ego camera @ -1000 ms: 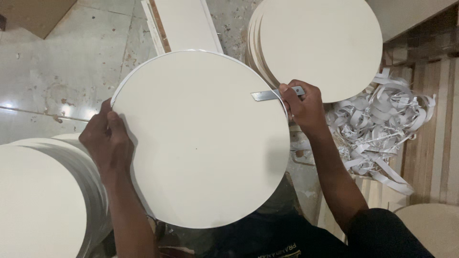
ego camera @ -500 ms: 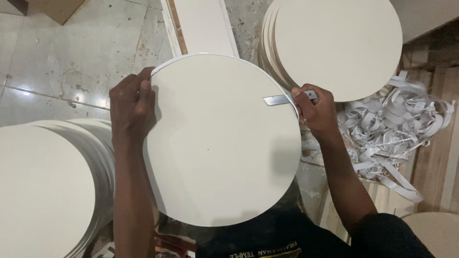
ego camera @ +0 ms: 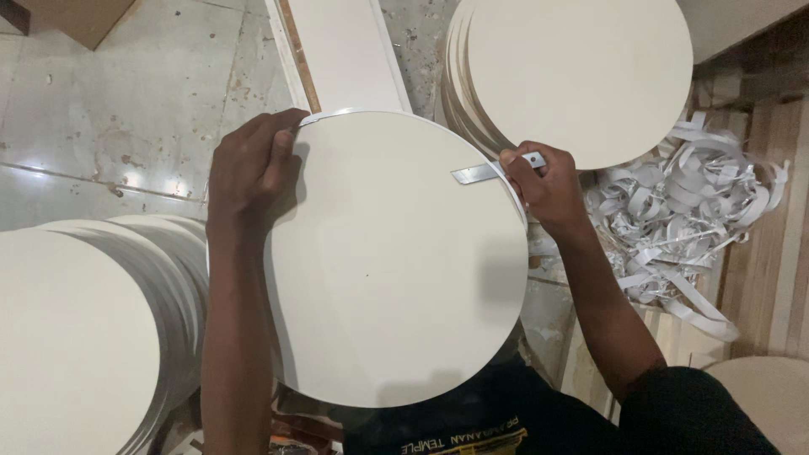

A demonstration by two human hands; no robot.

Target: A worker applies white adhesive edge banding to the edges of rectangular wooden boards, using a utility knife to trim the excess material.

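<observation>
a big round cream board [ego camera: 396, 261] lies flat in front of the person, across the lap, with its near rim over the dark shirt [ego camera: 472, 421]. everything else sits around this board.

the left hand [ego camera: 249, 173] rests on the board's top-left rim, fingers curled over the edge and grip closed on it. a second ago this hand was lower down on the left side of the rim; now it has slid up toward the top. a thin white strip on the rim peeks out just past the fingertips, at the top of the board.

the right hand [ego camera: 543, 190] is at the board's right rim. its grip is clamped on a flat metal blade [ego camera: 482, 173], and the blade lies flat on the board's face, pointing in toward the middle. this hand and the blade are at about the same place on the rim as before.

so the left hand looks to have gone around the edge while the blade hand stayed put, and it seems a new part of the rim is now under the hands.

above and right of the board is a stack of round boards [ego camera: 581, 67]. left of the board is a second stack [ego camera: 76, 337]. right of the board, past the blade hand, lies a heap of white curly strips [ego camera: 683, 211]. above the board is a long white plank [ego camera: 345, 50] on the stone floor [ego camera: 126, 101].
</observation>
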